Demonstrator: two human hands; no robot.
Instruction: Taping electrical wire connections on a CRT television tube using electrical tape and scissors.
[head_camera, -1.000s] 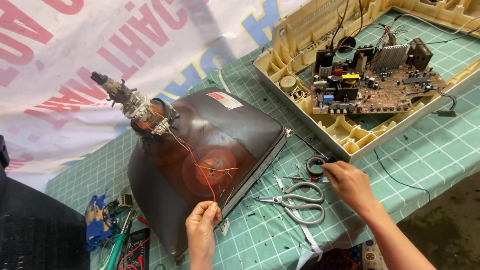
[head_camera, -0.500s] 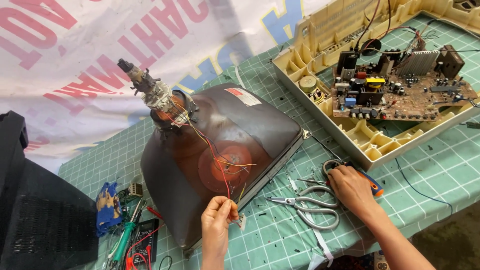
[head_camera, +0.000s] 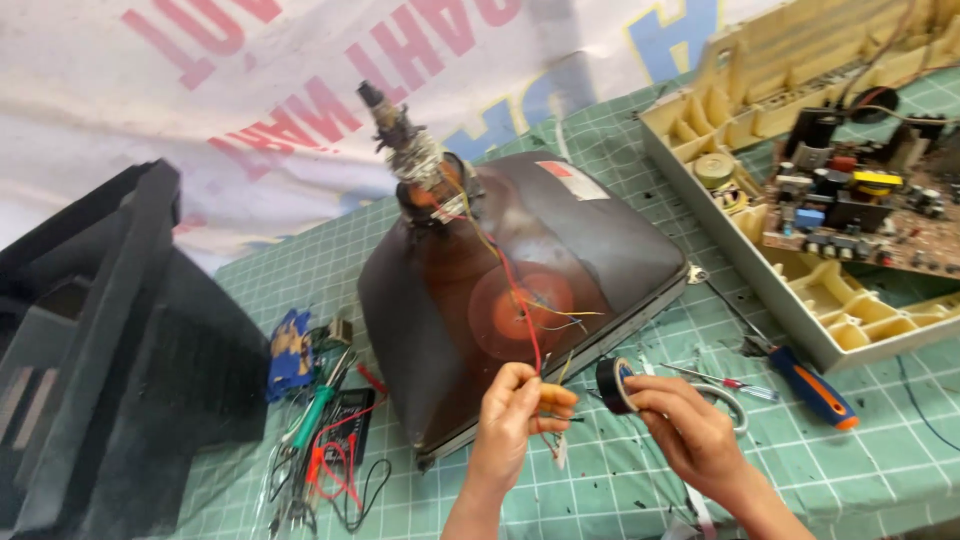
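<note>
A dark picture tube (head_camera: 520, 290) lies face down on the green cutting mat (head_camera: 880, 450), its neck (head_camera: 405, 145) pointing up. Red and yellow wires (head_camera: 520, 300) run from the neck down over the tube's back. My left hand (head_camera: 515, 415) pinches the loose ends of these wires at the tube's near edge. My right hand (head_camera: 685, 425) holds a roll of black tape (head_camera: 615, 383) right next to the left hand's fingers.
A beige casing (head_camera: 800, 290) with a circuit board (head_camera: 870, 215) sits at the right. A blue-and-orange screwdriver (head_camera: 805, 380) and scissors (head_camera: 725, 400) lie near my right hand. A black housing (head_camera: 110, 340) stands at left, with a multimeter and tools (head_camera: 330, 430) beside it. A printed banner (head_camera: 200, 110) covers the back.
My right hand lifted the black tape roll off the mat and carried it left toward my left hand. The view swung left, bringing the black housing into sight.
</note>
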